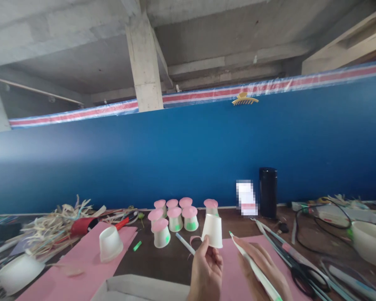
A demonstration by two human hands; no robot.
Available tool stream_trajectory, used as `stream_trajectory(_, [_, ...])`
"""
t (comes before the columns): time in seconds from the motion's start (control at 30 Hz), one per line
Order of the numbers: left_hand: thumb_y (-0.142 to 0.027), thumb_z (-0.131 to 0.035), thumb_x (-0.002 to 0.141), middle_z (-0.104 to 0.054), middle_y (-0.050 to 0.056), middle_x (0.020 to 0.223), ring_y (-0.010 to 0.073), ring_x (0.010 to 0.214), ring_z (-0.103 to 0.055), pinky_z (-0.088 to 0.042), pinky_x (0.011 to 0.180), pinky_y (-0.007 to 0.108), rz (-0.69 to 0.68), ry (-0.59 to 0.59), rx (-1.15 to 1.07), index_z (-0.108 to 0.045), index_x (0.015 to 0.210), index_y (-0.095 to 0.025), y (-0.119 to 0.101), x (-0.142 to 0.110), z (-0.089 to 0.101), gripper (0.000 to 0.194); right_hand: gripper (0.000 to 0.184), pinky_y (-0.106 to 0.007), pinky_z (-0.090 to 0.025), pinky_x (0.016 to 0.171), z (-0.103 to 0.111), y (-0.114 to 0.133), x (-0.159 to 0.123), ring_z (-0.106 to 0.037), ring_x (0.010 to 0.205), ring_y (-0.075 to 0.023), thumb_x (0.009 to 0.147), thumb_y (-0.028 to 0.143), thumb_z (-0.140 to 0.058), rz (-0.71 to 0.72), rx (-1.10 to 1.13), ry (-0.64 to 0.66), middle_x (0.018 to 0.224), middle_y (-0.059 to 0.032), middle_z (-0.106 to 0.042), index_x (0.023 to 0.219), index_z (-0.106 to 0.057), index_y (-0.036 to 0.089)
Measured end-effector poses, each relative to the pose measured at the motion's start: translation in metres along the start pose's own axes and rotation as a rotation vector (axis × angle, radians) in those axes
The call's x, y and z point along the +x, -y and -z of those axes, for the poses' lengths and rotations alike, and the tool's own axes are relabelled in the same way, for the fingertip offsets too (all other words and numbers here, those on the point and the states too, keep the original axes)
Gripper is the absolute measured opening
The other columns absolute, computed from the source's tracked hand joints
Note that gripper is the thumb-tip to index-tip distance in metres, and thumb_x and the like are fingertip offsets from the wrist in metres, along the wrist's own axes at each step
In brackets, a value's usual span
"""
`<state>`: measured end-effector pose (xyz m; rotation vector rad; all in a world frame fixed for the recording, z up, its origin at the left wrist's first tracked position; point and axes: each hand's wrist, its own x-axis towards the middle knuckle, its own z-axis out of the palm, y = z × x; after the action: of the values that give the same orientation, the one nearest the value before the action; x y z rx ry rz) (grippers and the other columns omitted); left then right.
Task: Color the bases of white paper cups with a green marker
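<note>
My left hand (208,265) grips a plain white paper cup (212,230), held upside down by its lower side above the table. To its right, my right hand (263,267) is closed around a white marker pen (253,269) with a green tip, which points toward the cup but stays apart from it. Behind the held cup stand several upturned paper cups (161,239) topped with pink paper discs (189,212); some show green patches on their sides. A green pen cap (137,246) lies on the dark table, left of another pen (185,244).
Pink paper sheets (90,261) cover parts of the table, with a white cup (110,243) on the left one. Black scissors (310,278) lie at right, near a black bottle (268,192). Paper strips (61,225) are heaped at left. A white box edge (144,286) is in front.
</note>
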<state>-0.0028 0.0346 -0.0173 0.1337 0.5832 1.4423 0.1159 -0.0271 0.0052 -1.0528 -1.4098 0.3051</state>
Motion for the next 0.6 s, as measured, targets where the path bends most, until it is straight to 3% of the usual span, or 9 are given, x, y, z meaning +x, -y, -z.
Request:
stream_trajectory(0.17, [-0.020,-0.067,0.074,-0.055,0.001,0.068,0.0073,0.053,-0.052,-0.043,0.046,0.018,-0.010,-0.006,0.038,-0.051,0.082,-0.015,0.008,-0.002,0.000,0.019,0.020,-0.027,-0.050,0.076,-0.003,-0.005,0.001,-0.063,0.090,-0.0207,0.083,0.029,-0.055,0.118,0.005,0.002,0.102,-0.0070,-0.065,0.100,-0.064,0.026])
stream_trajectory(0.3, [-0.020,-0.066,0.075,-0.058,0.003,0.073,0.0089,0.057,-0.056,-0.047,0.050,0.019,0.012,-0.018,0.024,-0.051,0.084,-0.016,0.014,-0.009,-0.003,0.017,0.017,-0.025,-0.050,0.072,-0.006,-0.008,-0.001,-0.063,0.084,-0.0191,0.084,0.030,-0.054,0.119,-0.022,-0.033,0.095,-0.0070,-0.066,0.099,-0.062,0.024])
stream_trajectory(0.47, [-0.015,-0.065,0.075,-0.060,0.004,0.078,0.0085,0.059,-0.058,-0.050,0.053,0.018,0.012,-0.057,0.024,-0.053,0.085,-0.016,0.018,-0.014,-0.008,0.015,0.019,-0.024,-0.051,0.068,-0.001,-0.013,-0.001,-0.064,0.082,-0.0187,0.084,0.028,-0.054,0.146,-0.084,0.014,0.093,-0.0062,-0.066,0.102,-0.061,0.025])
stream_trajectory(0.6, [-0.014,-0.065,0.075,-0.062,0.006,0.081,0.0098,0.063,-0.060,-0.053,0.059,0.020,0.008,-0.045,0.011,-0.056,0.084,-0.014,0.022,-0.014,-0.006,0.013,0.021,-0.026,-0.051,0.074,0.001,-0.021,0.000,-0.063,0.088,-0.0197,0.085,0.026,-0.052,0.171,-0.154,0.027,0.098,-0.0069,-0.065,0.105,-0.059,0.025])
